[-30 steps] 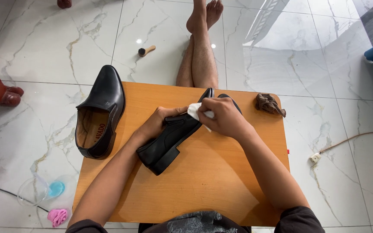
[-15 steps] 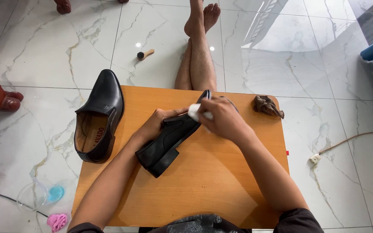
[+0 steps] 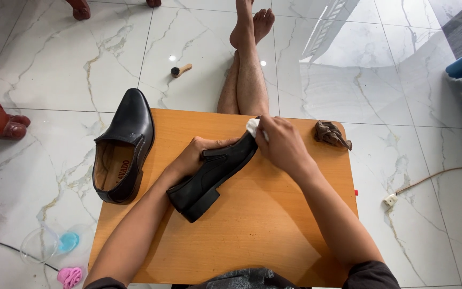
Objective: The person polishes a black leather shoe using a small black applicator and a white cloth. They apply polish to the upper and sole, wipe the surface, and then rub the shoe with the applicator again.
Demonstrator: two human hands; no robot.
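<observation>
Here, wooden table (image 3: pixel 274 230), marble floor (image 3: pixel 380 80), shoes (image 3: pixel 212 174).

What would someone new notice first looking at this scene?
Mid-table, the left hand steadies a black leather dress shoe lying on its side, while the right hand presses a small white cloth to its toe. Its matching black shoe sits upright at the left edge of the low orange wooden table.

Your arms are bare from the hands up to short dark sleeves (image 3: pixel 370 270) near the shoulders. Neither your left hand (image 3: pixel 191 158) nor your right hand (image 3: pixel 282 144) wears anything. Your legs (image 3: pixel 244 80) and feet (image 3: pixel 252 21) are bare too.
</observation>
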